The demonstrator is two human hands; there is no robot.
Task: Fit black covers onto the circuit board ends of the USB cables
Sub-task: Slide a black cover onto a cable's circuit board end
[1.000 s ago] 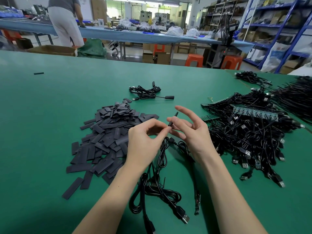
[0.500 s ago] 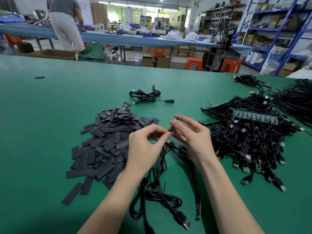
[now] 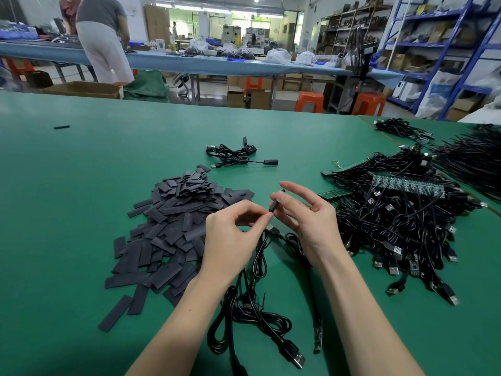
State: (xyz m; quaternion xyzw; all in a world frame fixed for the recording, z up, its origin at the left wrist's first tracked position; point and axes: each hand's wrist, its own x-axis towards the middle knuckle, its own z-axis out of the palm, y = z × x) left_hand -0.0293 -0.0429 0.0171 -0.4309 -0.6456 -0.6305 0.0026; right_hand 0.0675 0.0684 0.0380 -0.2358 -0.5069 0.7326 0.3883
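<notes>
Between my hands a slim black cover [image 3: 274, 205] stands tilted above the green table [image 3: 81, 185]. My right hand [image 3: 306, 221] pinches it with thumb and a finger, other fingers spread. My left hand [image 3: 230, 234] pinches its lower end, where a black USB cable [image 3: 260, 256] hangs down. That cable loops below my wrists to a USB plug [image 3: 295, 356]. A bare circuit board end [image 3: 317, 337] lies beside it. A heap of flat black covers [image 3: 173, 229] lies to the left.
A large tangle of USB cables with circuit boards [image 3: 401, 226] fills the right side. A small finished bundle [image 3: 235, 156] lies further back at centre. One stray cover [image 3: 61, 127] lies far left. A person [image 3: 103, 36] stands at the blue table behind.
Both hands have kept pinching the cover and cable, shifting only slightly. The cover stands a little lower between the fingertips. The person behind has moved a little.
</notes>
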